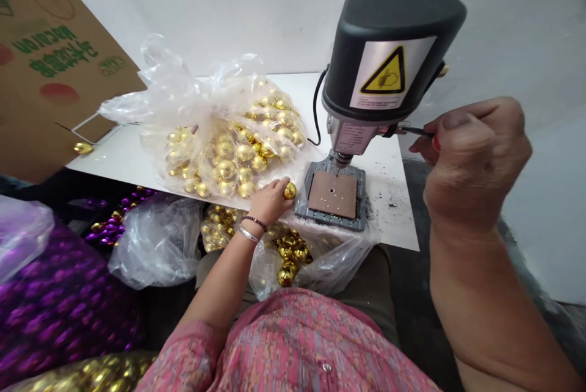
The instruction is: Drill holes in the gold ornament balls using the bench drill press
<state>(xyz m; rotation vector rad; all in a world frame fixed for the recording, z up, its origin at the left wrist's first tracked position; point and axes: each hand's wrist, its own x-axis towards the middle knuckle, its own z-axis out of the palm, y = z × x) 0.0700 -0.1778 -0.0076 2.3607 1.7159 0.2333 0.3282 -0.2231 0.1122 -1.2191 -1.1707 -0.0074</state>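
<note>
My left hand [270, 199] holds a shiny gold ball [289, 190] in its fingertips, just left of the drill press base [361, 196]. On that base lies a square brown plate [332, 194] with a small hole near its middle and light specks on it. The thin bit hangs from the chuck [342, 160] above the plate's back edge. My right hand [476, 160] is closed round the red-ended lever [414, 130] on the right side of the black drill press [389, 50].
A clear bag of gold balls [229, 154] lies on the white table [398, 221]. Another open bag [339, 264] with gold balls is at my lap. Purple balls [59, 294] fill a bag at the left, below a cardboard box [55, 74]. Dark shavings lie beside the base.
</note>
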